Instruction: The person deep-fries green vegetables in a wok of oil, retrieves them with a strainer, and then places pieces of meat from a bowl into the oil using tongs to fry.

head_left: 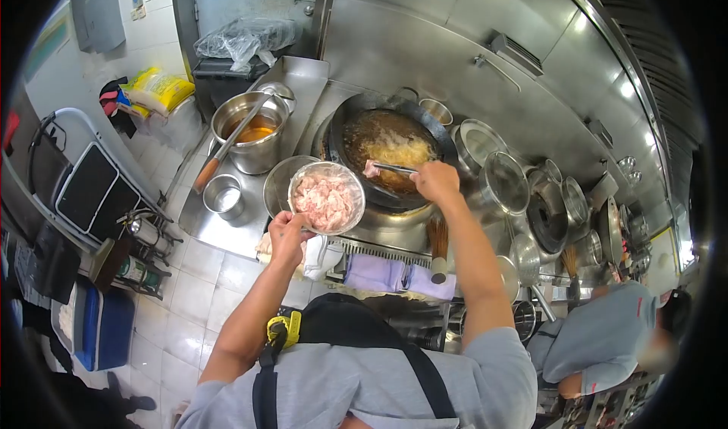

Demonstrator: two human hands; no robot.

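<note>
My left hand [287, 238] grips the near rim of a steel bowl [356, 220] full of pale pink raw meat pieces [324, 200]. The bowl is tilted beside a big black wok [355, 110], where frothy oil [394, 144] bubbles around a yellowish patch. Closed around slim metal tongs [396, 169], my right hand [437, 182] is over the wok's near right side. A single piece of raw meat [371, 169] is at the tips of the tongs, above the oil. Partly hidden behind the held bowl is another round metal bowl [274, 186].
Left of the wok stand a pot [262, 156] of amber liquid with a wooden-handled tool [216, 163] across it, and a small steel cup [223, 196]. Strainers [504, 182] line the right side. Purple cloths [375, 273] hang in front. A co-worker [607, 334] is at far right.
</note>
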